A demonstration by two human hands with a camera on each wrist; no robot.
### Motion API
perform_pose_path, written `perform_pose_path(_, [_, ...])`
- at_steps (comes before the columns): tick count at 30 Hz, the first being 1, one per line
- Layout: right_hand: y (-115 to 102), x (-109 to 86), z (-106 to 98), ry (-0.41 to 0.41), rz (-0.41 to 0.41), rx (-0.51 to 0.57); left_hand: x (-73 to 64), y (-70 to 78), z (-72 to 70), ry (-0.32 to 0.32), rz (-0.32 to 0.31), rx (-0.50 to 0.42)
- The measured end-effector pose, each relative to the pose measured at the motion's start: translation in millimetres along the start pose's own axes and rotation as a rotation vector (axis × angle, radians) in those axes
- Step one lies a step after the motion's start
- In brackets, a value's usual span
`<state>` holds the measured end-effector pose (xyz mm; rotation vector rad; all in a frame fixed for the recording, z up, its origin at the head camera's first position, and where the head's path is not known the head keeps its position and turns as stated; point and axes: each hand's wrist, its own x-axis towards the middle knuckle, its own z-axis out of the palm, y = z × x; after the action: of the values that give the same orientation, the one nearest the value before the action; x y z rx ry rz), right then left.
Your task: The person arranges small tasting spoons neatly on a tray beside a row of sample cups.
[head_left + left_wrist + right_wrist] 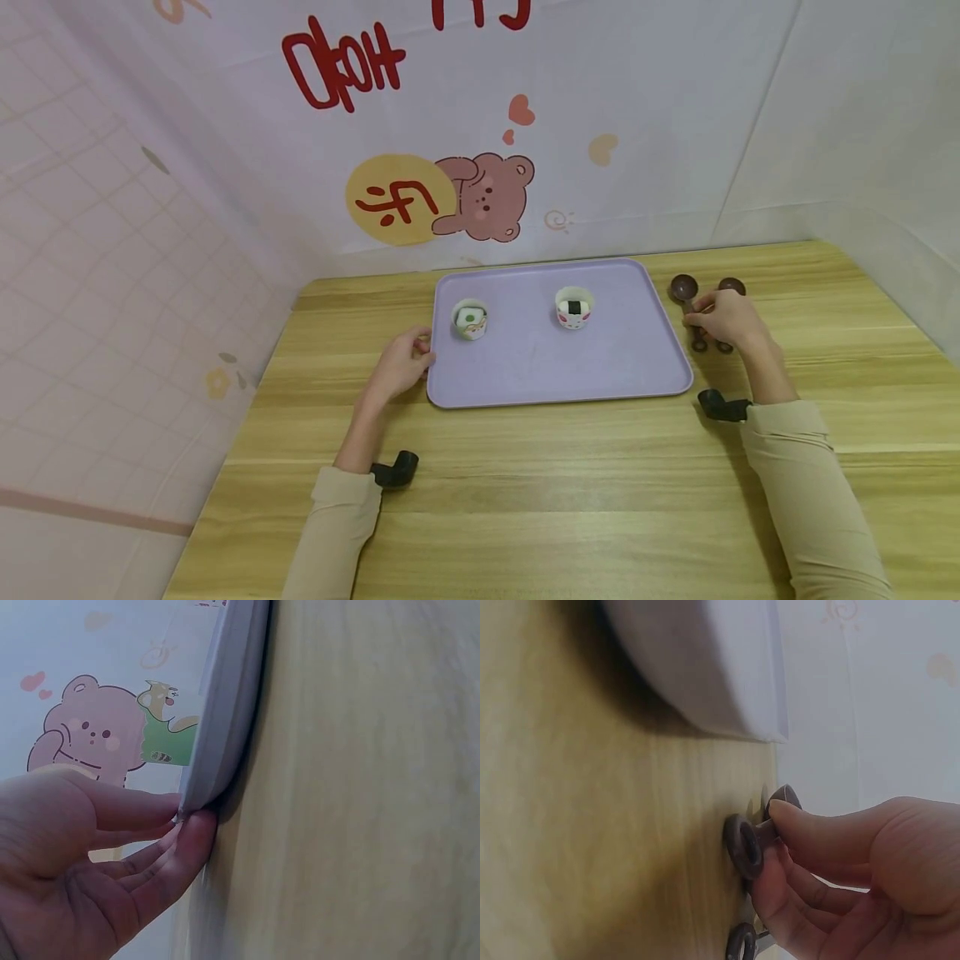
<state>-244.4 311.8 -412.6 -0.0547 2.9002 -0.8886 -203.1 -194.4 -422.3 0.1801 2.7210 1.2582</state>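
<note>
At the left edge of a pale purple tray point(525, 371), my left hand point(399, 364) pinches the rim, thumb on one side and fingers under the other in the left wrist view. My right hand point(733, 322) is just right of the tray. Its thumb and fingers pinch the handle of a dark brown measuring spoon point(684, 287), whose ring end point(744, 846) shows in the right wrist view. Beside it lies a second brown measuring spoon point(732, 286), its handle partly hidden by the hand.
On the tray stand two small patterned cups. The left cup point(474, 332) holds a white piece with a green dot; the right cup point(574, 322) holds a white piece with a black band. A printed cloth backdrop point(637, 200) rises behind the wooden table point(555, 500).
</note>
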Motion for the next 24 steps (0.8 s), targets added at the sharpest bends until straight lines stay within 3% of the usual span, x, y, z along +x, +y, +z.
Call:
perform_pose_path(14, [0.4,-0.5,0.7,0.007,0.027,0.039,1.2,0.6,-1.1,-0.026,-0.037,-0.029])
perform_pose_path(24, [-2.9,-2.0,-0.2,0.056,0.009,0.069,2.6,2.1,-1.1,-0.035,-0.05,0.006])
